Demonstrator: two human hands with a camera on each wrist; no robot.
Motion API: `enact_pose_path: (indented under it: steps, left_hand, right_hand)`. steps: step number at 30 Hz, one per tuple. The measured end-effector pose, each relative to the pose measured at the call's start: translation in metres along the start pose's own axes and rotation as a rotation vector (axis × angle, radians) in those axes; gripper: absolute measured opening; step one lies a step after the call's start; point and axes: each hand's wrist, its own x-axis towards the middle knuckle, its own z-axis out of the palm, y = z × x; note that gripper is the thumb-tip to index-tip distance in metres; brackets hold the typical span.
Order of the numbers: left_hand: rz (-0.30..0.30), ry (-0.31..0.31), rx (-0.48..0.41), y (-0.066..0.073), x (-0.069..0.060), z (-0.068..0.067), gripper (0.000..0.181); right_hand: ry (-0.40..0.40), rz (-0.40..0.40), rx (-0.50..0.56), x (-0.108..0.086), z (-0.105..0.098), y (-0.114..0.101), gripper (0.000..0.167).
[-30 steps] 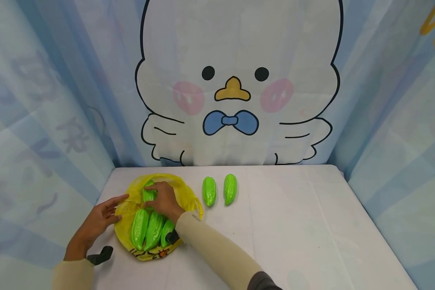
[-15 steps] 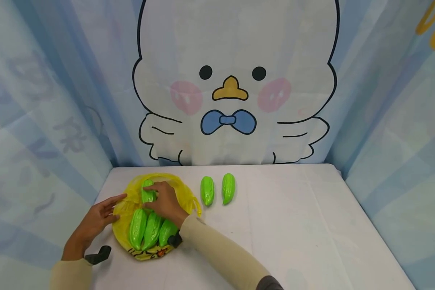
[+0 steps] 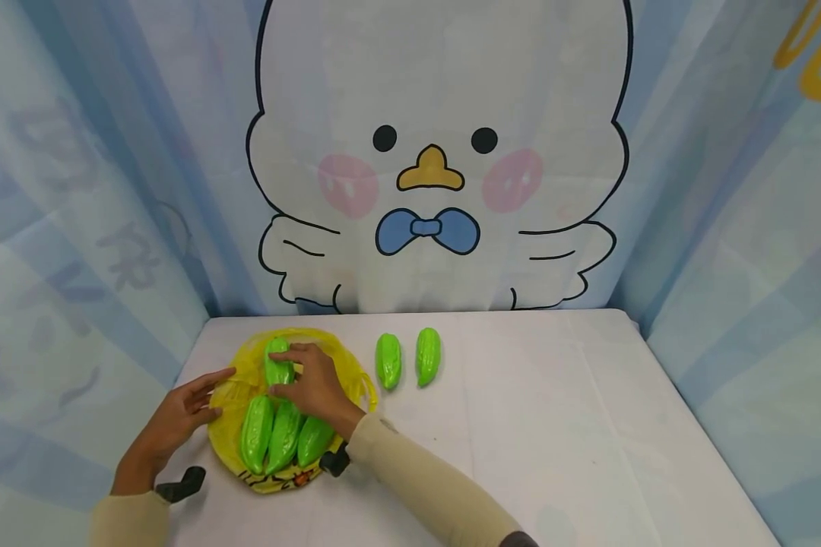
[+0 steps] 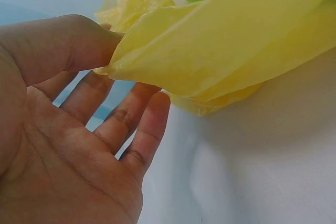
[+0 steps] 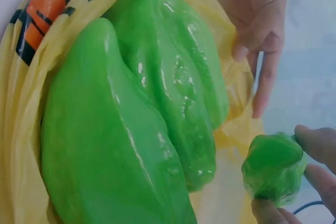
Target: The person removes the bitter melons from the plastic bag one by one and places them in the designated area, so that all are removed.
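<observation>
A yellow plastic bag lies open on the table with three green, ridged toy bitter melons side by side in its near part. My right hand pinches another toy bitter melon over the bag's far part. In the right wrist view this held melon appears end-on between thumb and fingers. At the bag's left rim, my left hand pinches the thin plastic. Its thumb presses the bag's edge against the index finger in the left wrist view, the other fingers fairly straight.
Two more toy bitter melons lie on the white-covered table, right of the bag. A blue curtain with a cartoon bird stands behind the table and along both sides. Black wrist mounts stick out near both hands.
The head view shifts slightly. My right hand and forearm move a little to the right, uncovering more of the right-hand melon in the bag. Both hands keep their grip.
</observation>
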Motion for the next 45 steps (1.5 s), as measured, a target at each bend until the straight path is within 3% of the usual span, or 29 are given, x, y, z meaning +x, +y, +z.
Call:
enact_pose_path:
  steps: [4, 17, 27, 37, 45]
  left_hand:
    - [-0.016, -0.007, 0.001, 0.0, 0.0, 0.0, 0.07]
    - [0.016, -0.003, 0.008, -0.002, -0.001, 0.001, 0.066]
    - [-0.039, -0.021, 0.002, -0.001, -0.001, 0.0, 0.071]
    - [-0.023, -0.013, 0.017, -0.002, -0.001, 0.001, 0.072]
    - [-0.011, -0.007, 0.024, 0.001, 0.0, 0.003, 0.071]
  right_hand:
    - [0.002, -0.001, 0.029, -0.003, -0.005, -0.002, 0.05]
    - [0.016, 0.012, 0.163, -0.018, -0.027, 0.009, 0.051]
    - [0.071, -0.006, 0.15, -0.028, -0.046, 0.022, 0.055]
    - [0.136, 0.024, 0.199, -0.038, -0.07, 0.033, 0.057]
    - [0.192, 0.036, 0.179, -0.047, -0.088, 0.043, 0.057]
